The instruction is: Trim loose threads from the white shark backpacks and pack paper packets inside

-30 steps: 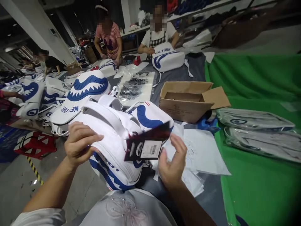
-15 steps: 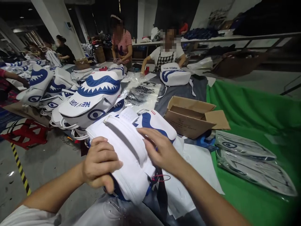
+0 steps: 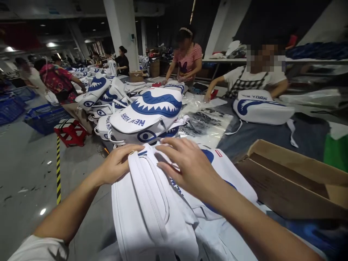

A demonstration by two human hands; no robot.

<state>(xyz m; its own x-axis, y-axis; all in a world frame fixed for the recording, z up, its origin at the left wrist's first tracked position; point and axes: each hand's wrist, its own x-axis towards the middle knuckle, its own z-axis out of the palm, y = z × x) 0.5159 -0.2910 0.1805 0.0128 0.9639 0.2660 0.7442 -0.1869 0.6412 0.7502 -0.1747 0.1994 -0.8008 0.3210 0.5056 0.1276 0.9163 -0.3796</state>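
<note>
Far left, a red stool (image 3: 70, 131) stands on the floor beside a yellow-and-black floor stripe (image 3: 58, 170). Nearer, the left hand (image 3: 117, 165) rests on the top edge of a white backpack (image 3: 152, 214) that lies in the near middle of the view — fingers curled over the fabric, pinching its upper rim beside a white strap (image 3: 153, 195). Just behind it sits a pile of white backpacks with blue shark-mouth prints (image 3: 148, 117), the top one lettered NEW YORK. The right hand (image 3: 187, 165) lies flat and loose on the same backpack, fingers spread, gripping nothing. Right of it, an open cardboard box (image 3: 293, 181) rests on the table (image 3: 307, 132) — beyond it, a co-worker's white bag (image 3: 262, 108) lies in front of a person in a checked apron.
</note>
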